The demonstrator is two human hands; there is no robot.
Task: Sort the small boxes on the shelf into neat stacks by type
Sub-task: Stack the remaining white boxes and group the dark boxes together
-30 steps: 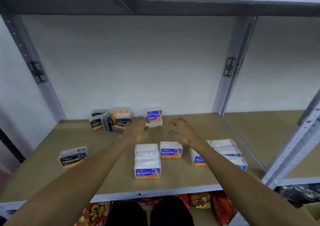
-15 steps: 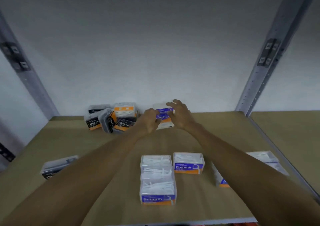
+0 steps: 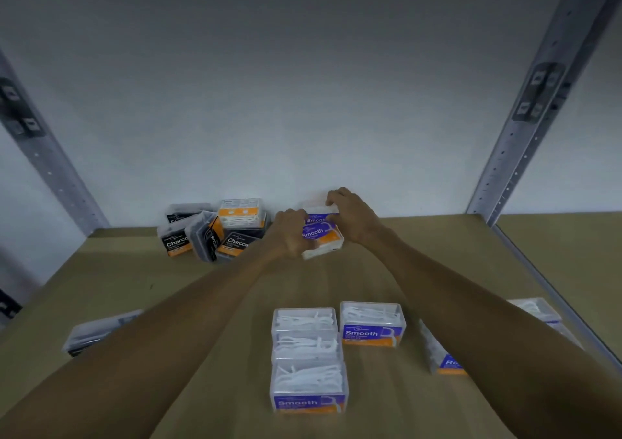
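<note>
At the far wall my left hand [image 3: 292,233] and right hand [image 3: 351,218] grasp two Smooth boxes [image 3: 321,236], one behind the other. Near me sit four more Smooth boxes [image 3: 370,325], my right arm hiding a Round box [image 3: 444,361]. Left, four Charcoal boxes [image 3: 215,230] lie jumbled, a fifth blurred.

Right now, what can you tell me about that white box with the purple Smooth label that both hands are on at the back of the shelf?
The Smooth box is a small whitish plastic case with a purple and orange label, tilted so its label faces up toward the camera. It sits near the back wall on the brown shelf, leaning against a second Smooth box behind it. The left hand grips its left side; the right hand reaches over the pair from the right. Its contents are too blurred to see.
</note>
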